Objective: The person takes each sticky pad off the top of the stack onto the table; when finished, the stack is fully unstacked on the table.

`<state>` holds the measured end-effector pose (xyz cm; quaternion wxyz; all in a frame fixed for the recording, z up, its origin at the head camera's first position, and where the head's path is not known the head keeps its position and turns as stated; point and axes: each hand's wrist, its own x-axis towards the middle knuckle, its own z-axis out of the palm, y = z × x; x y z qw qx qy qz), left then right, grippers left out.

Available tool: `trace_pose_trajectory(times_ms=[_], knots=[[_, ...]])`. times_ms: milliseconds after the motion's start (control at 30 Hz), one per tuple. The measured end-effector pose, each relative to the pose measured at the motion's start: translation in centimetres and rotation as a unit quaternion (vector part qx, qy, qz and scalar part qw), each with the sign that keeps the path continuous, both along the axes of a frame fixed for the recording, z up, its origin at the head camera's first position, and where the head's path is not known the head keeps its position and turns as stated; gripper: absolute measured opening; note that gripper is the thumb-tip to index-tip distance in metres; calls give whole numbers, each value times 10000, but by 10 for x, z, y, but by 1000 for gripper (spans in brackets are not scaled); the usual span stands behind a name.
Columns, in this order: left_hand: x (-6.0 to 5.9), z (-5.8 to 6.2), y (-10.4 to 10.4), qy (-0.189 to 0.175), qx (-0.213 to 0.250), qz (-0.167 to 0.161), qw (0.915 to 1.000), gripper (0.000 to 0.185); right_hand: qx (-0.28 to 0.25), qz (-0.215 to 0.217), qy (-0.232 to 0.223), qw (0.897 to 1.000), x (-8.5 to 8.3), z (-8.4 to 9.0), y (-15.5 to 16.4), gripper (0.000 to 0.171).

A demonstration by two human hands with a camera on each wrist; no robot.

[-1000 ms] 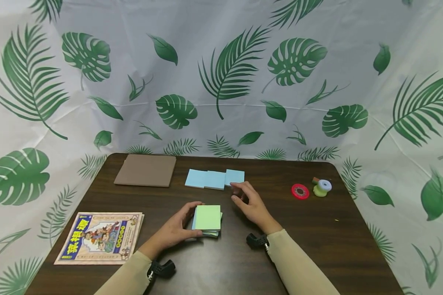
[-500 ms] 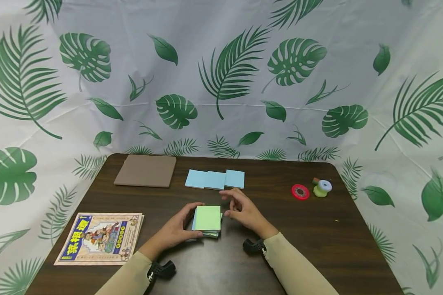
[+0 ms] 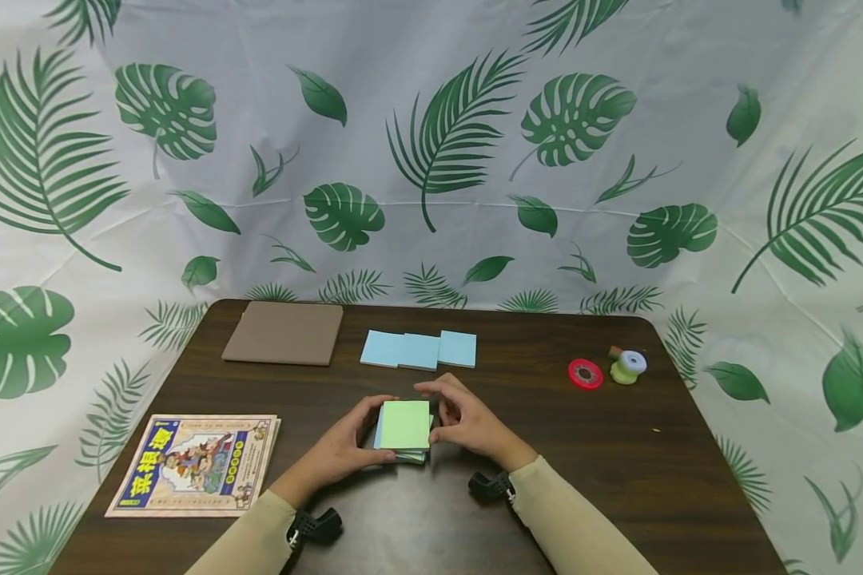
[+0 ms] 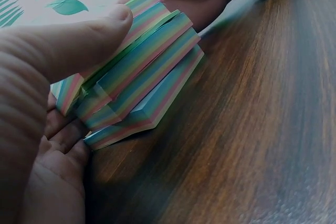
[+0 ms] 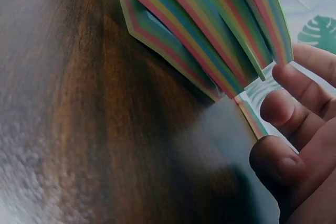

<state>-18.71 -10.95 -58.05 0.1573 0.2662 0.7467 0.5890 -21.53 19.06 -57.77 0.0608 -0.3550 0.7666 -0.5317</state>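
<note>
A thick stack of sticky notes [image 3: 405, 426] with a green top sheet lies on the dark wooden table [image 3: 604, 463], in front of me. My left hand [image 3: 355, 438] grips its left side. In the left wrist view the thumb [image 4: 79, 40] presses on the rainbow-edged stack [image 4: 142, 77] and the fingers curl beneath it. My right hand [image 3: 451, 415] curls round the stack's right side. In the right wrist view its fingertips [image 5: 294, 103] touch the fanned edge of the stack [image 5: 210, 30].
Three light blue notes [image 3: 419, 350] lie in a row behind the stack. A brown pad [image 3: 284, 332] sits at the back left and a colourful book [image 3: 196, 463] at the front left. A red tape roll [image 3: 585, 373] and a green-blue roll [image 3: 627, 366] lie at the right.
My right hand has come back from the blue notes, moving left and toward me, and now closes on the stack's right side. The left hand and the stack have stayed put.
</note>
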Motion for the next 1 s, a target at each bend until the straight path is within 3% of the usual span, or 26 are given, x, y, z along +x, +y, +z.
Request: trace_pose_trajectory(times_ms=[333, 633, 1000], knots=[[0, 1, 0, -22, -11, 16, 10000, 92, 147, 106, -8, 9998, -1, -3, 0, 94], [-1, 1, 0, -82, 32, 32, 10000, 93, 510, -17, -247, 9984, 1, -2, -2, 69], [-1, 1, 1, -229, -182, 131, 9995, 98, 575, -36, -439, 9974, 0, -3, 0, 68]])
